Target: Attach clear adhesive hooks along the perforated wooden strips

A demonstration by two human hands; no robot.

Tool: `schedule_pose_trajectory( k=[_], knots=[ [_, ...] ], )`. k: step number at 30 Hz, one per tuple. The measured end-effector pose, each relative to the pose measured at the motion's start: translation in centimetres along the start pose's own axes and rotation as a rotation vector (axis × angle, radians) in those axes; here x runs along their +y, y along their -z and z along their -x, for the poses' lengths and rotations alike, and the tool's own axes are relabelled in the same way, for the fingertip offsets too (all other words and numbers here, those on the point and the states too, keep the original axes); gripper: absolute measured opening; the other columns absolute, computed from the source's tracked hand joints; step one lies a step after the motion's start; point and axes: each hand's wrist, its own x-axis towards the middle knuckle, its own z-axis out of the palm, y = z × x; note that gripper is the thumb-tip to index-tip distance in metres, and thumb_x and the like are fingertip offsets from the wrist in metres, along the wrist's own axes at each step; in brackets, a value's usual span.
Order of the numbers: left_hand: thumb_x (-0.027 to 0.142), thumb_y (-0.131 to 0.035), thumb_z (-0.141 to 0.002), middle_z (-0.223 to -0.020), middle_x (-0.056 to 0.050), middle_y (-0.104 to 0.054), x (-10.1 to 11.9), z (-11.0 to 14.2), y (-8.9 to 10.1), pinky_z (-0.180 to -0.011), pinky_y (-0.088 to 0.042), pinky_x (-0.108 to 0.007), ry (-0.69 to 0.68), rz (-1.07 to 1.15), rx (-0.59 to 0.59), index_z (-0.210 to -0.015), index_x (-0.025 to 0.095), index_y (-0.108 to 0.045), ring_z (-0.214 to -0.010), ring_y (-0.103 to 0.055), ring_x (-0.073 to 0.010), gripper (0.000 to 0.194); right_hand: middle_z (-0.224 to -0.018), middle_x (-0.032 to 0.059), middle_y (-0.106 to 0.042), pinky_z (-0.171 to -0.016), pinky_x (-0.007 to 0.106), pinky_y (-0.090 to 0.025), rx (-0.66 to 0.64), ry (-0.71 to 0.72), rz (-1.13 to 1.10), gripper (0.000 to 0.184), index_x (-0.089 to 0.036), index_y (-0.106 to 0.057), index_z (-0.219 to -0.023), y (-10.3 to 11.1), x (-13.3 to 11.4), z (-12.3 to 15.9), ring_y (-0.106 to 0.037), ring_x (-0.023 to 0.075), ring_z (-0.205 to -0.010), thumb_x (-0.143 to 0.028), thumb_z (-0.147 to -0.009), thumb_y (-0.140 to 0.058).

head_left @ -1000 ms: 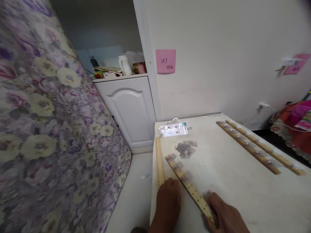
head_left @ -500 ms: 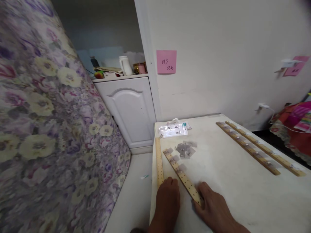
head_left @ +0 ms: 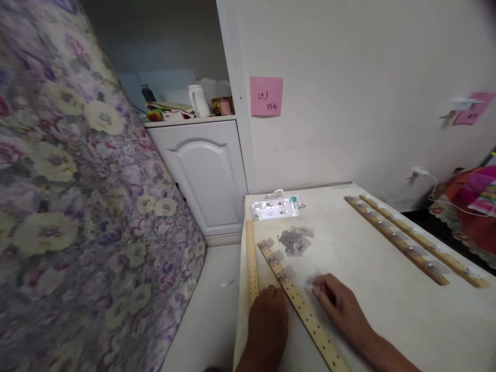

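My left hand [head_left: 267, 323] is closed, knuckles up, over the near part of a bare perforated wooden strip [head_left: 252, 263]; what its fingers hold, if anything, is hidden. Right beside it, a second perforated wooden strip [head_left: 300, 305] lies at a slant on the white table. Several small clear squares with shiny bits [head_left: 277, 258] sit along its far end. To the right of this strip hovers my right hand [head_left: 339, 305], off the wood, its thumb and index finger apart and nothing visible between them. A small pile of clear squares [head_left: 294, 241] lies beyond the strip.
A clear blister pack [head_left: 275, 208] rests at the table's far left corner. Two more wooden strips [head_left: 395, 237] carrying clear squares lie along the right side. A floral curtain [head_left: 96, 206] hangs at left, near a white cabinet [head_left: 201, 181]. A wall stands behind the table.
My right hand first slid the slanted strip up and left, then let go of its near end and moved forward beside it. My left hand has stayed nearly in place.
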Motion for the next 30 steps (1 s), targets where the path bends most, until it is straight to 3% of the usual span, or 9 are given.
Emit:
schedule_pose_trajectory(
  k=[5, 8, 13, 21, 25, 30],
  knots=[
    [0.010, -0.035, -0.083, -0.098, -0.009, -0.060, 0.2, -0.3, 0.2, -0.079, -0.041, -0.035, 0.035, -0.010, -0.038, -0.096, 0.016, -0.061, -0.090, -0.054, -0.0234, 0.029, -0.075, 0.0012, -0.058, -0.064, 0.028, -0.044, 0.104, 0.030, 0.001, 0.021, -0.020, -0.061, -0.093, -0.8, 1.3, -7.0, -0.056, 0.0168, -0.066, -0.035, -0.084, -0.048],
    [0.008, -0.036, -0.081, -0.099, -0.009, -0.061, 0.4, -0.4, 0.4, -0.080, -0.042, -0.037, 0.034, -0.002, -0.066, -0.098, 0.016, -0.061, -0.091, -0.055, -0.0244, 0.031, -0.079, 0.0017, -0.060, -0.066, 0.028, -0.043, 0.124, 0.015, 0.081, 0.021, -0.021, -0.063, -0.093, -2.1, 1.4, -9.1, -0.058, 0.0179, -0.071, -0.035, -0.082, -0.052],
    [0.008, -0.037, -0.082, -0.102, -0.010, -0.061, 0.6, -0.7, 0.5, -0.083, -0.042, -0.037, 0.045, -0.023, -0.128, -0.102, 0.016, -0.061, -0.094, -0.055, -0.0245, 0.032, -0.076, -0.0001, -0.062, -0.060, 0.026, -0.037, 0.100, -0.041, 0.200, 0.013, -0.023, -0.061, -0.081, -3.5, 1.3, -10.1, -0.058, 0.0173, -0.067, -0.032, -0.081, -0.051],
    [0.009, -0.037, -0.082, -0.100, -0.009, -0.061, 0.3, -0.8, 0.3, -0.081, -0.041, -0.035, 0.055, -0.015, -0.096, -0.100, 0.017, -0.061, -0.091, -0.055, -0.0228, 0.031, -0.062, -0.0030, -0.054, -0.056, 0.024, -0.034, 0.162, -0.039, 0.086, 0.016, -0.021, -0.051, -0.068, -3.2, 1.9, -10.4, -0.051, 0.0147, -0.059, -0.030, -0.081, -0.049],
    [0.010, -0.038, -0.082, -0.100, -0.008, -0.060, 0.5, -0.7, 1.1, -0.080, -0.040, -0.033, 0.069, -0.016, -0.088, -0.100, 0.018, -0.061, -0.091, -0.055, -0.0214, 0.029, -0.059, -0.0046, -0.050, -0.054, 0.023, -0.034, 0.196, -0.069, -0.167, 0.015, -0.021, -0.051, -0.068, -2.3, 2.0, -9.6, -0.047, 0.0126, -0.056, -0.031, -0.079, -0.053],
    [0.016, -0.035, -0.087, -0.098, -0.007, -0.060, 0.6, -0.8, 1.4, -0.079, -0.040, -0.031, 0.077, -0.001, -0.104, -0.097, 0.018, -0.061, -0.089, -0.056, -0.0198, 0.027, -0.047, -0.0056, -0.050, -0.044, 0.022, -0.032, 0.201, -0.280, -0.657, 0.018, -0.019, -0.054, -0.064, -1.5, 3.1, -9.5, -0.043, 0.0110, -0.044, -0.033, -0.072, -0.063]
  ],
)
